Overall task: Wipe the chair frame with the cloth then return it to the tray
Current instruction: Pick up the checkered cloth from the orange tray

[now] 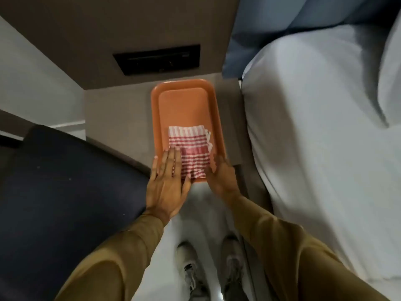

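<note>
A red-and-white striped cloth [191,148] lies folded in the near half of an orange tray [184,103] on a low grey-brown table. My left hand [167,183] rests flat, fingers together, on the cloth's left edge and the tray's near left corner. My right hand [221,174] lies against the cloth's right edge at the tray's near right rim, fingers extended. Neither hand closes around the cloth. A dark blue chair seat [65,187] fills the left side; its frame is hidden from view.
A bed with white sheets [325,137] and a blue pillow [271,29] runs along the right. A black socket panel [156,59] sits in the brown wall behind the tray. My two shoes [208,270] stand on the pale floor below.
</note>
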